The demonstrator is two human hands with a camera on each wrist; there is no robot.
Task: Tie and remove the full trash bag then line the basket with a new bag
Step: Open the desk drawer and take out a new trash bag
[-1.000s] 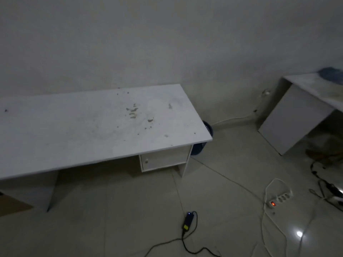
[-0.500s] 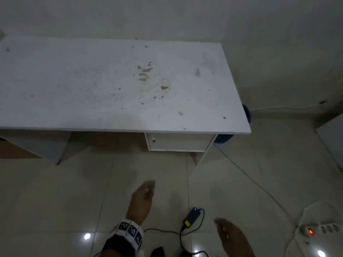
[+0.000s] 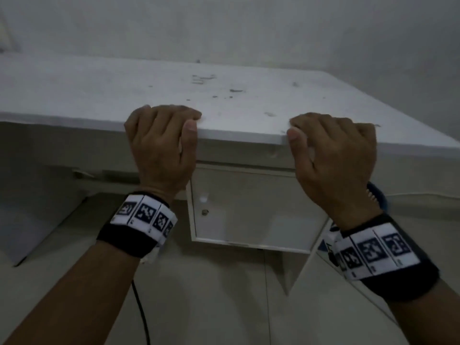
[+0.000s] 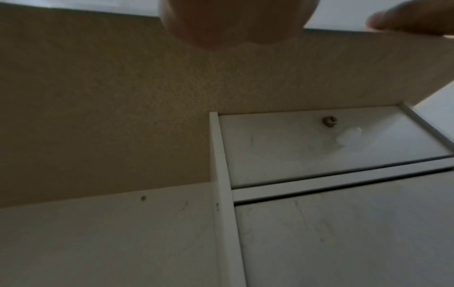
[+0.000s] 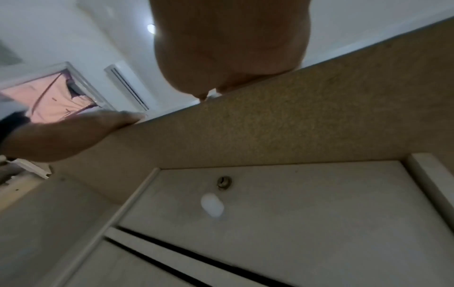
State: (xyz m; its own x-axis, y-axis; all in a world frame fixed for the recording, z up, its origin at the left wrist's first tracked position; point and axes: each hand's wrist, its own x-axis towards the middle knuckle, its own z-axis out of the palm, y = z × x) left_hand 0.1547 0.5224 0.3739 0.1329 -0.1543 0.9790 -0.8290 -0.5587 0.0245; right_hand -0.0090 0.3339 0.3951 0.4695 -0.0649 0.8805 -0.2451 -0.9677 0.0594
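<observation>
The blue trash basket (image 3: 377, 195) shows only as a sliver of rim behind my right wrist, beside the desk's right end; no bag can be made out. My left hand (image 3: 174, 123) and right hand (image 3: 323, 130) both hook over the front edge of the white desk (image 3: 99, 95). Their fingers curl onto the top and the thumbs press the edge face. The left wrist view shows my left hand (image 4: 233, 23) from below against the edge, and the right wrist view shows my right hand (image 5: 233, 48) the same way.
A small white cupboard door (image 3: 249, 215) with a knob hangs under the desk between my hands. A black cable (image 3: 142, 310) runs over the tiled floor below my left arm. The wall stands close behind the desk.
I have come close to the desk and lowered my view. Both hands rose from near the floor and took hold of the desk's front edge.
</observation>
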